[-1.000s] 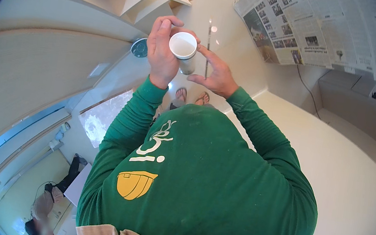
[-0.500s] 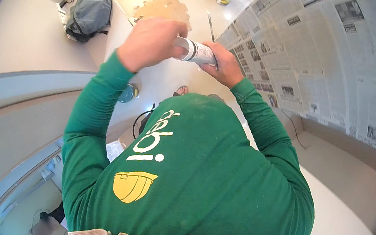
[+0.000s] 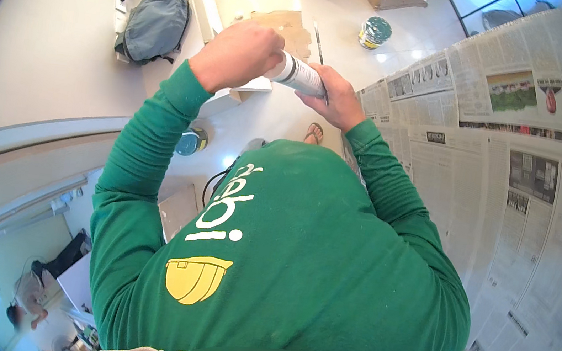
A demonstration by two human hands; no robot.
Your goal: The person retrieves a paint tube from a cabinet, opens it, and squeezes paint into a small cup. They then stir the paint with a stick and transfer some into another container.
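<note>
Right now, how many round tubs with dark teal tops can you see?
2: one tub on the floor beyond the right hand, another tub low beside the left sleeve. More may be hidden behind the body.

The green-sleeved left arm (image 3: pixel 153 139) is bent and raised forward; the green-sleeved right arm (image 3: pixel 398 185) is angled forward and inward. The bare left hand (image 3: pixel 244 55) is turned back upward, partly curled. The bare right hand (image 3: pixel 339 101), held near it, is curled in a grip.
</note>
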